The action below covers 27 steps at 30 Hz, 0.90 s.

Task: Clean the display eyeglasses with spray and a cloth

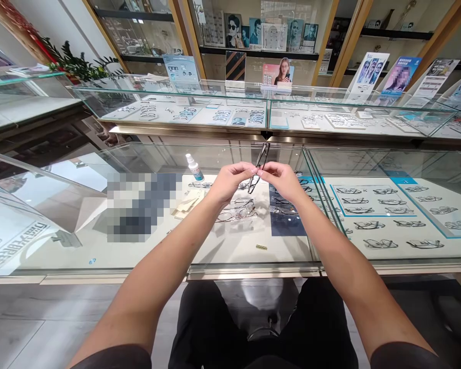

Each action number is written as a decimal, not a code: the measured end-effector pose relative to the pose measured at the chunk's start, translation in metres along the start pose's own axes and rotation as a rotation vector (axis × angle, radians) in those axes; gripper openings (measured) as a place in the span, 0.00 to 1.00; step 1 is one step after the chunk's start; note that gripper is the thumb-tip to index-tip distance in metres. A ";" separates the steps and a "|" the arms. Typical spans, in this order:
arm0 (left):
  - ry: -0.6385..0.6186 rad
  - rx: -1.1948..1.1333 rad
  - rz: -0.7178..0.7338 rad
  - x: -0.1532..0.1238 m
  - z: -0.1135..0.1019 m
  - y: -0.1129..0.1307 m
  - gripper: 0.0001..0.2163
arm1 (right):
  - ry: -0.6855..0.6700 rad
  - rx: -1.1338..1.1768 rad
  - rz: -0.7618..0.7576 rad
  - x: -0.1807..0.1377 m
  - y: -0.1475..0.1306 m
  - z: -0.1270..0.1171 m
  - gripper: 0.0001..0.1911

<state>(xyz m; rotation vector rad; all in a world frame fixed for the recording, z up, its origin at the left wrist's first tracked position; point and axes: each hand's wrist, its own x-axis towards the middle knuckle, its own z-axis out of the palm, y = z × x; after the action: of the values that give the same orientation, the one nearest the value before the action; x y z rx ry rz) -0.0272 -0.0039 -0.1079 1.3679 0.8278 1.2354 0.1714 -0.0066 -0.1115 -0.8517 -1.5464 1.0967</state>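
Note:
Above the glass counter, a pair of dark-framed eyeglasses (264, 154) is held up on edge between both hands. My left hand (232, 180) pinches the glasses from the left. From the right, the fingers of my right hand (282, 179) close on them near the same spot. Which part of the frame each hand grips is too small to tell. Beneath the hands lie several more eyeglasses (236, 216), and a white spray bottle (194, 167) stands behind my left hand. Left of the left wrist is a pile of cream cloths (188, 203).
Beside my right forearm is a dark blue mat (286, 224) with eyeglasses on it. Framed rows of eyeglasses (384, 210) fill the showcase at right. A small gold-coloured bar (261, 247) lies near the front. Behind stands another glass showcase (215, 91).

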 end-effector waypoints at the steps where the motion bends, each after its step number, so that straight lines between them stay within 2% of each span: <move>1: 0.000 0.009 0.008 0.000 0.000 0.000 0.14 | 0.017 -0.011 -0.016 0.000 -0.001 0.001 0.23; 5: 0.035 0.085 0.039 0.001 -0.002 0.001 0.16 | 0.083 -0.043 -0.073 -0.002 -0.003 0.004 0.26; 8: 0.063 0.255 0.093 0.001 -0.004 0.004 0.14 | 0.075 -0.056 -0.047 -0.004 -0.005 0.003 0.27; 13: 0.019 0.721 0.309 -0.004 -0.008 0.007 0.07 | 0.023 -0.062 0.025 -0.005 -0.003 0.001 0.28; 19: -0.073 1.011 0.467 -0.004 -0.015 0.009 0.07 | 0.000 -0.084 0.043 -0.003 0.001 -0.002 0.29; 23: -0.136 1.115 0.520 -0.004 -0.017 0.012 0.08 | -0.023 -0.100 0.061 -0.003 0.002 -0.004 0.28; 27: -0.142 1.135 0.535 -0.005 -0.015 0.014 0.07 | -0.037 -0.147 0.052 -0.004 0.001 -0.005 0.27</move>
<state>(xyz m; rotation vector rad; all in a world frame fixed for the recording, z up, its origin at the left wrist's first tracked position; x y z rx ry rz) -0.0446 -0.0073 -0.0973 2.6890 1.1677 1.0210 0.1773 -0.0086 -0.1133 -0.9800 -1.6598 1.0505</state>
